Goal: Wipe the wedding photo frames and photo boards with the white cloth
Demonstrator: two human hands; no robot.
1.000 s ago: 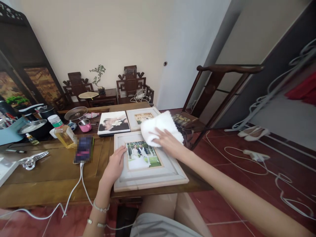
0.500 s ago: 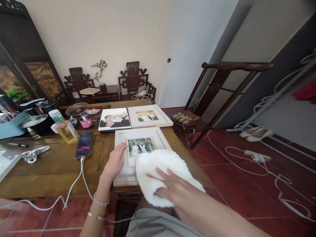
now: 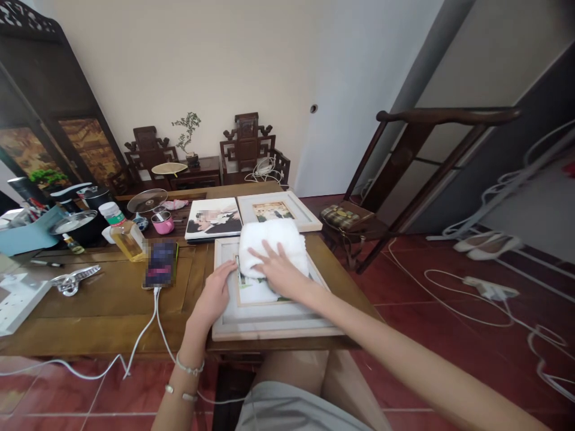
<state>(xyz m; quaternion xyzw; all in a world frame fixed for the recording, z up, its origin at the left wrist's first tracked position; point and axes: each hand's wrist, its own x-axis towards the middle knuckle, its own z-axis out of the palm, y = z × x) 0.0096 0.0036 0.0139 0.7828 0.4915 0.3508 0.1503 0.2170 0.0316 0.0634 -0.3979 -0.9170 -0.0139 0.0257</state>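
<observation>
On the table's near right part lies a light wooden picture frame (image 3: 274,333) with a photograph inside. My left hand (image 3: 218,293) holds the frame's left edge, fingers bent over the rim and thumb hidden. With my right hand (image 3: 281,269) I hold a folded white towel (image 3: 269,233) against the upper part of the frame. The fingers of that hand are spread over the towel, which hides most of the photograph. Just behind are a second light wooden frame (image 3: 309,218) and a white-edged picture panel (image 3: 213,218).
Left on the wooden table (image 3: 108,299) are a phone (image 3: 160,263) with white cables, a bottle of yellow liquid (image 3: 128,236), a pink cup (image 3: 162,222), a silver clip (image 3: 74,279) and a power strip (image 3: 20,299). A wooden chair (image 3: 404,161) stands right; cables (image 3: 467,314) cross the red floor.
My right hand has moved the towel forward and left, from the frame's near right corner up over the photograph. My left hand stays at the frame's left edge.
</observation>
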